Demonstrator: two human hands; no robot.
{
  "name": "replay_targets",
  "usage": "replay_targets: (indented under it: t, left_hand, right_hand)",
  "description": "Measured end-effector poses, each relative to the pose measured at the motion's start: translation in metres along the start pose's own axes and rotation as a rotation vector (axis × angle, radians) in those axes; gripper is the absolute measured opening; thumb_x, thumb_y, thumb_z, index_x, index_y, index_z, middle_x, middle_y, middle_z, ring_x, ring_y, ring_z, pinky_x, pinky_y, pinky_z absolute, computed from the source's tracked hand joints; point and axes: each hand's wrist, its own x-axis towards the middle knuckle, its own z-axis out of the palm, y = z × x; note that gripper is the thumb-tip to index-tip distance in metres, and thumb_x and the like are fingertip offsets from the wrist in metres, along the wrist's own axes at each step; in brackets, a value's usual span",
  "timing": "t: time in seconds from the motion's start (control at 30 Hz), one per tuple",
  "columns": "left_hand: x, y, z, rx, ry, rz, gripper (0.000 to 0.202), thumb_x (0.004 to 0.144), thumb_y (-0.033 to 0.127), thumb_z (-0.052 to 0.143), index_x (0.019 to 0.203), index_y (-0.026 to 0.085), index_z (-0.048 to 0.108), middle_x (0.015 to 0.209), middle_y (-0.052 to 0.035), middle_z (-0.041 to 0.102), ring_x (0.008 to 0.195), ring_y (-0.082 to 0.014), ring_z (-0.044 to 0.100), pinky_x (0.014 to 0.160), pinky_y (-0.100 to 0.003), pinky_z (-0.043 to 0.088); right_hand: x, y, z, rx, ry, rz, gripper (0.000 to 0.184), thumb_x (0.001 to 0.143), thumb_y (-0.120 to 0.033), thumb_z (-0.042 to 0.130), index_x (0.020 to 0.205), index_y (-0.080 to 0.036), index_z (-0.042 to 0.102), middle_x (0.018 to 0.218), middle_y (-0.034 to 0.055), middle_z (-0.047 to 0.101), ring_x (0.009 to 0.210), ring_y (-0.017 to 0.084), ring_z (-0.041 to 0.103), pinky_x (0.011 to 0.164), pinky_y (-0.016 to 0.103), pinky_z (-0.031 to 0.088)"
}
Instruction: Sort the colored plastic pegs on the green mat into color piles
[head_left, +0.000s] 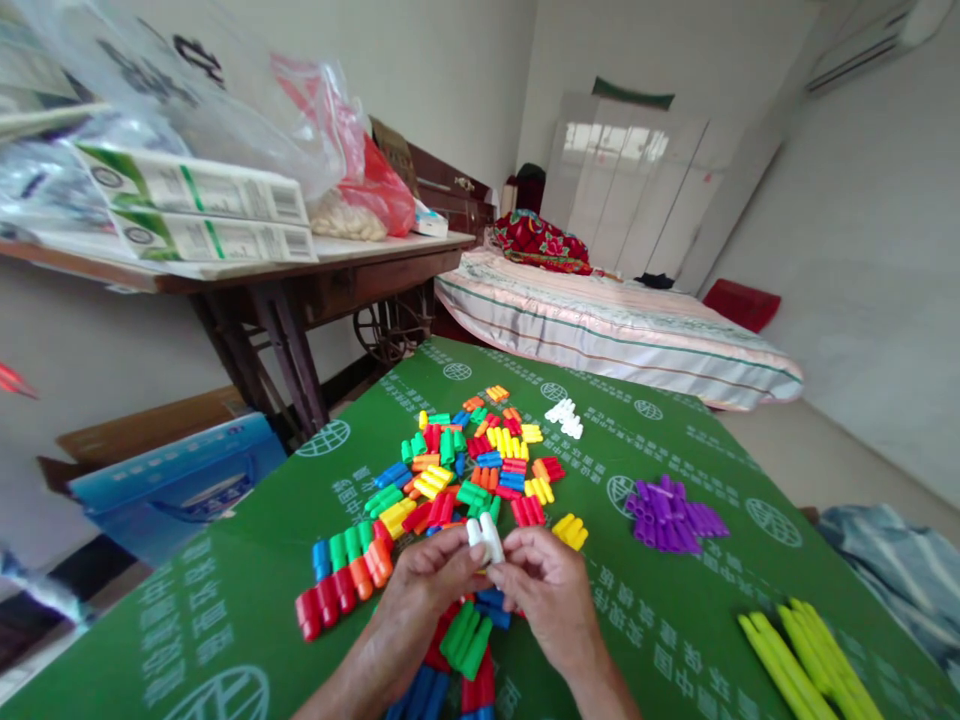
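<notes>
My left hand point(424, 580) and my right hand point(547, 585) meet over the green table point(255, 600), both pinched on one white plastic block point(485, 538) held upright between the fingertips. Just beyond and beneath them lies a spread of mixed coloured blocks point(465, 470) in red, green, blue, yellow and orange. A small white pile point(565, 417) sits at the far side of the spread. A purple pile point(673, 512) lies to the right.
Long yellow-green pieces point(810, 655) lie at the table's right front corner. A wooden table point(322, 265) with boxes and plastic bags stands at the left, a blue box point(169, 480) below it. A bed point(600, 320) fills the room behind.
</notes>
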Motion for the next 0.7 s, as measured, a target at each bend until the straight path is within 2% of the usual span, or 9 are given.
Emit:
replay_targets:
  t: [0.17,0.3,0.47,0.7]
  left_hand:
    - [-0.0019,0.0043,0.0044,-0.009,0.068,0.016,0.03,0.073,0.038,0.072,0.091,0.014,0.072,0.083,-0.0081,0.072,0.072,-0.0202,0.066,0.074,-0.034,0.054]
    - [-0.0022,0.0056,0.0077,0.014,0.07,0.026,0.03,0.072,0.039,0.072,0.089,0.014,0.073,0.081,-0.0083,0.071,0.071,-0.0214,0.066,0.073,-0.035,0.054]
    - [-0.0009,0.0039,0.0063,0.052,0.064,0.013,0.036,0.07,0.044,0.072,0.088,0.013,0.073,0.078,-0.0092,0.071,0.069,-0.022,0.065,0.073,-0.036,0.053]
    - [-0.0019,0.0057,0.0017,0.181,0.049,0.006,0.032,0.071,0.045,0.07,0.08,0.014,0.073,0.071,-0.0055,0.068,0.07,-0.02,0.061,0.069,-0.03,0.048]
  right_hand:
    - [0.0021,0.0004,0.0008,0.036,-0.002,0.014,0.013,0.067,-0.023,0.069,0.073,-0.016,0.06,0.057,-0.0046,0.06,0.046,0.007,0.047,0.043,0.016,0.039]
    - [0.0021,0.0004,0.0011,0.031,0.008,0.016,0.014,0.066,-0.025,0.07,0.071,-0.016,0.059,0.054,-0.0053,0.057,0.045,0.007,0.046,0.042,0.016,0.037]
    - [0.0026,0.003,0.0007,0.041,0.008,0.006,0.02,0.068,-0.028,0.072,0.079,-0.016,0.062,0.055,-0.0059,0.057,0.046,0.007,0.048,0.044,0.017,0.039]
    - [0.0015,0.0064,0.0008,0.04,-0.034,0.0,0.03,0.071,-0.041,0.074,0.082,-0.015,0.065,0.058,-0.004,0.059,0.047,0.007,0.05,0.045,0.016,0.039]
